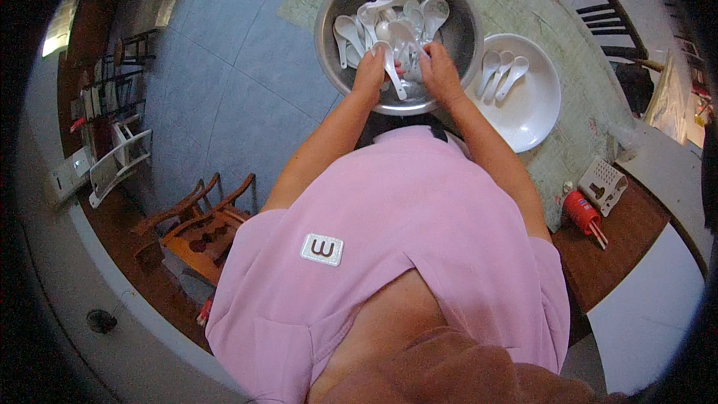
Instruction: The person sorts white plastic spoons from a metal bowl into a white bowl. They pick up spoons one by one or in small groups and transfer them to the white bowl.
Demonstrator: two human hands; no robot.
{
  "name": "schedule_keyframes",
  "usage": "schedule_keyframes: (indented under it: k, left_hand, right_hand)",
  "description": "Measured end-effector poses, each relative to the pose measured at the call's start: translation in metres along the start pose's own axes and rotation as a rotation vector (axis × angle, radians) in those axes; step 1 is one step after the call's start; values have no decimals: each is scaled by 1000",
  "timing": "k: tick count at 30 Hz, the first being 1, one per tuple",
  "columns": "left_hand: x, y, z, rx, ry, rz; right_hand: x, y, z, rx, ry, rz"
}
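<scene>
A large stainless steel basin (468, 8) stands before me, piled with white soup spoons (349, 29). My left hand (370, 76) reaches over its near left side and holds one white spoon (394, 76), its handle pointing towards me. Across from it, my right hand (440, 72) is inside the near right rim, fingers closed on the handle end of another whitish spoon (403, 33). That spoon is blurred, and its lower part merges with glossy pieces beneath. To the right, a wide white dish (519, 126) carries 3 white spoons (505, 74) side by side.
A patterned tablecloth (566, 106) covers the table. Near its right edge are a red cup with sticks (582, 213) and a perforated white plastic holder (603, 184). A wooden chair (205, 230) stands behind at left; a dark chair (603, 17) is at far right.
</scene>
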State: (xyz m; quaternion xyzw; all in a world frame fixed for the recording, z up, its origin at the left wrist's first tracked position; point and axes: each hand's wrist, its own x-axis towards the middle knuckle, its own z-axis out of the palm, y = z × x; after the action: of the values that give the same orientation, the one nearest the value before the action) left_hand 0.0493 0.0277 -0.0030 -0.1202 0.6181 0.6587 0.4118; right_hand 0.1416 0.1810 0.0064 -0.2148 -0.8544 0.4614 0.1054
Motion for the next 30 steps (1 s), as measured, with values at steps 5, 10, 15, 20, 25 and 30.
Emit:
schedule_keyframes:
  k: [5, 10, 15, 20, 25, 30]
  left_hand:
    - [4, -5, -7, -4, -64, 103]
    - [-2, -7, -2, 126, -72, 268]
    - [4, -11, -3, 237, -143, 253]
    - [-11, -4, 25, 316, -219, 214]
    - [-14, 2, 24, 47, -341, -5]
    - [-6, -7, 21, -39, -353, 32]
  right_hand:
    - [-4, -4, 1, -9, -274, -69]
    - [-2, -8, -4, 21, -500, -72]
    - [8, -14, -7, 170, -151, 224]
    - [11, 36, 17, 323, -79, 213]
    - [17, 44, 19, 256, 109, 328]
    - [16, 23, 9, 503, -63, 416]
